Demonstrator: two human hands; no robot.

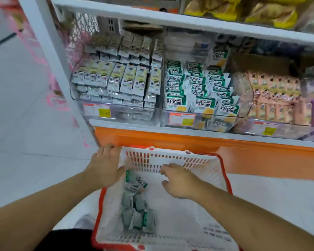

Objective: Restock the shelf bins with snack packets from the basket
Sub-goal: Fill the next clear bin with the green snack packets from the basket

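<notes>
Snack packets (137,212): green-and-white, loose along the left inside of the white, red-rimmed basket (223,180) below the shelf; matching stock fills the middle clear bin (203,105). Step judged: reaching in for a pickup; next move calls for closing fingers on packets and lifting them to that bin. Left hand (105,167) rests on the basket's far-left rim, fingers extended; right hand (178,181) hovers inside, fingers spread, holding nothing.

Bare arms, dark clothing below

Both forearms (252,212) are uncovered, with no sleeves, watch or rings showing; a patch of black garment (69,240) and a pale grey shoe (85,221) sit at the bottom edge.
</notes>
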